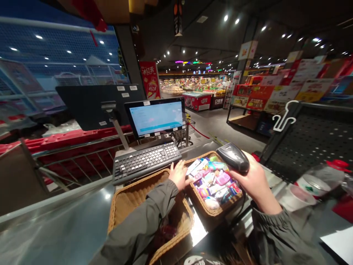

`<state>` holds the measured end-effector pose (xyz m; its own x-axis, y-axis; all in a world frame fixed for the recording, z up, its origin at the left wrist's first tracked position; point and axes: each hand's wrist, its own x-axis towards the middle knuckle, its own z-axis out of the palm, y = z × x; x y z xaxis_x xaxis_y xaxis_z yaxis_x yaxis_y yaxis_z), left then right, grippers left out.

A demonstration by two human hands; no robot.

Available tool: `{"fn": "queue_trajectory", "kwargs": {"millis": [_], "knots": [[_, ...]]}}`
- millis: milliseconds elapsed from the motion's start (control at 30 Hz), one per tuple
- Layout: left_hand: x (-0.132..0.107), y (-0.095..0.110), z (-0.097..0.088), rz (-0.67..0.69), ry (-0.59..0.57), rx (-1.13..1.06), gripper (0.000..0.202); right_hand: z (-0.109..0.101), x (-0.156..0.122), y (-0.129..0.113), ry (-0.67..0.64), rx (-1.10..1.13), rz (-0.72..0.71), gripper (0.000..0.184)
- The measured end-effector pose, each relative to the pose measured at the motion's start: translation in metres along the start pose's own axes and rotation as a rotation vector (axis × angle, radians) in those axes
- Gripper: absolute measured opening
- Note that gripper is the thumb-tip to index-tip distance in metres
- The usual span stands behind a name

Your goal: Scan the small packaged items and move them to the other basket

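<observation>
My right hand (255,180) is wrapped round a black barcode scanner (234,157), held above the right end of a small wicker basket (208,210). Brightly coloured small packets (213,180) fill that basket. My left hand (178,175) reaches over a larger wicker basket (111,211), its fingers apart beside the small basket's left rim. Nothing shows in that hand. Just beyond its fingertips is the right end of a black keyboard (146,160). My left sleeve hides part of the larger basket, where a dark reddish item (168,231) lies.
Behind the keyboard stands a lit screen (158,117), with a second monitor's dark back (96,106) to its left. A metal counter (60,228) spans the left. Cups (298,197) and a red-capped plastic container (335,175) stand at right, near a black perforated panel (317,141).
</observation>
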<state>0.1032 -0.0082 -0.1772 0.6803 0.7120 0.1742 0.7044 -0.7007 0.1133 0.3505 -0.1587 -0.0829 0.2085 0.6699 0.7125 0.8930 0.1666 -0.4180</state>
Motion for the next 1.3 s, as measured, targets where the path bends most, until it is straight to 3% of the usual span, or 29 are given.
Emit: {"fn": "queue_trajectory", "kwargs": {"millis": [133, 267, 500, 767, 867, 1033, 1167, 1300], "knots": [[0.038, 0.001, 0.016, -0.093, -0.025, 0.075, 0.041, -0.001, 0.004, 0.013, -0.031, 0.010, -0.009, 0.056], [0.059, 0.001, 0.031, -0.100, -0.040, 0.100, 0.026, 0.002, 0.015, 0.026, -0.036, 0.044, -0.011, 0.057], [0.073, 0.006, 0.042, -0.120, -0.070, 0.121, 0.027, 0.021, 0.033, 0.049, -0.071, 0.097, -0.009, 0.055], [0.073, 0.003, 0.033, -0.070, -0.124, 0.126, 0.023, 0.052, 0.041, 0.064, -0.178, 0.165, 0.045, 0.051], [0.064, 0.002, 0.012, -0.023, -0.054, 0.160, 0.018, 0.059, 0.042, 0.063, -0.195, 0.182, 0.077, 0.052], [0.036, -0.005, -0.055, 0.054, 0.296, 0.320, 0.017, 0.062, 0.043, 0.051, -0.169, 0.222, 0.015, 0.055], [0.009, -0.016, -0.109, 0.066, 0.540, 0.482, 0.017, 0.062, 0.044, 0.025, -0.191, 0.276, -0.099, 0.055], [-0.014, -0.021, -0.140, 0.026, 0.661, 0.572, 0.016, 0.064, 0.045, -0.013, -0.234, 0.340, -0.214, 0.049]]}}
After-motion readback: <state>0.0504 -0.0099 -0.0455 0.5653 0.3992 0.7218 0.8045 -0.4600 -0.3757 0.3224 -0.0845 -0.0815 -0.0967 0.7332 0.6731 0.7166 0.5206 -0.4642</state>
